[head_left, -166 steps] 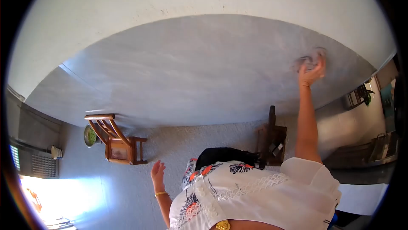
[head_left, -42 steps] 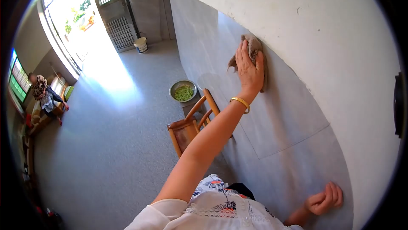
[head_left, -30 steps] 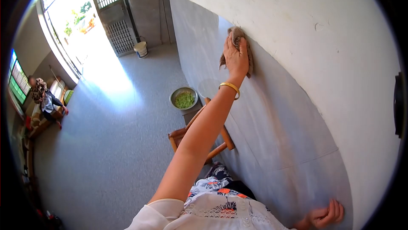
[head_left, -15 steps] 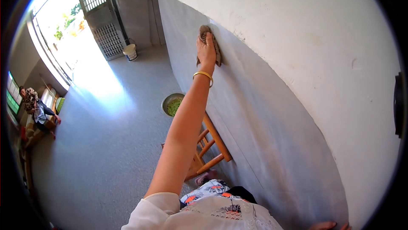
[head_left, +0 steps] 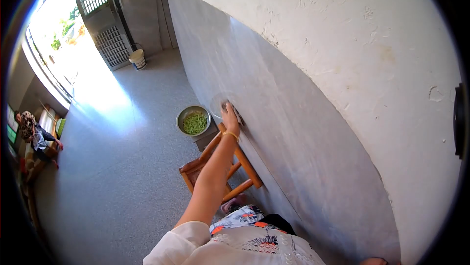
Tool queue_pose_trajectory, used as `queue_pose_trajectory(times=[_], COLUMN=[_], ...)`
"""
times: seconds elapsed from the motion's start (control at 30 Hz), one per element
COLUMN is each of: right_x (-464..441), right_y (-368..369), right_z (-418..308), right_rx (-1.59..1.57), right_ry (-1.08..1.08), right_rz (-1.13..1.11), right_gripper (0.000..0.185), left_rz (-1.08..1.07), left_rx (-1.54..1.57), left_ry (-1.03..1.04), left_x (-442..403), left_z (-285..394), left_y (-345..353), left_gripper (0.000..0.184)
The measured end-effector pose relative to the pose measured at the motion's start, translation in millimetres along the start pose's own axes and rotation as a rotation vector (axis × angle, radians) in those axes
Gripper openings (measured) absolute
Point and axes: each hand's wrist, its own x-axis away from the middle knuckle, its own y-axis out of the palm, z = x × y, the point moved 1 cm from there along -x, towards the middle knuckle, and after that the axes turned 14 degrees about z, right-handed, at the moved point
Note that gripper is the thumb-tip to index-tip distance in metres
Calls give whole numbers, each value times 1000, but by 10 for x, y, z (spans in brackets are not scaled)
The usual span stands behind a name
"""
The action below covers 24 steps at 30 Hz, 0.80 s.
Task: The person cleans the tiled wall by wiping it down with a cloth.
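Note:
My left hand [head_left: 230,121], with a gold bangle at the wrist, presses a brown cloth [head_left: 238,114] against the grey lower part of the wall [head_left: 284,118]. It is low on the wall, just above the back of a wooden chair [head_left: 245,162]. Only a small part of my right hand [head_left: 374,261] shows at the bottom right edge, by the wall; its fingers cannot be made out.
A metal bowl of green vegetables [head_left: 194,123] sits on a small stool [head_left: 205,139] beside the chair. A white bucket [head_left: 137,60] stands by the grated door [head_left: 111,44]. At the far left a person [head_left: 36,135] sits on a bench.
My left hand has moved with the cloth from the top of the grey band down the wall towards the chair. My right hand has slipped mostly out of view, and the view has shifted.

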Motion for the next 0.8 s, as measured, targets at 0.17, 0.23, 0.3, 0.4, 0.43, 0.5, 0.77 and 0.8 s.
queue_pose_trajectory(times=[0.17,0.23,0.3,0.4,0.43,0.5,0.77,0.8], right_x=[58,63,28,-24,-19,2,58,57], right_y=[61,85,71,57,49,32,-5,-11], right_z=[75,68,30,-4,9,36,121,132], right_rx=[-32,-49,-35,-2,-4,-9,29,18], right_ry=[4,14,-7,-44,-42,-28,-75,-83], right_rz=[68,101,92,98,103,71,155,188], right_gripper=[42,42,43,43,43,43,28,26], left_rz=[58,84,105,116,74,-33,-369,-498], left_rx=[-67,62,77,60,69,120,330,341], left_ry=[-267,-114,-4,194,321,422,1313,1381], left_x=[159,175,147,356,453,806,2213,2342], left_z=[183,578,914,1389,1532,1856,1622,1443], left_y=[17,147,279,338,327,225,-346,-482], left_gripper=[58,57,55,52,50,43,46,47])
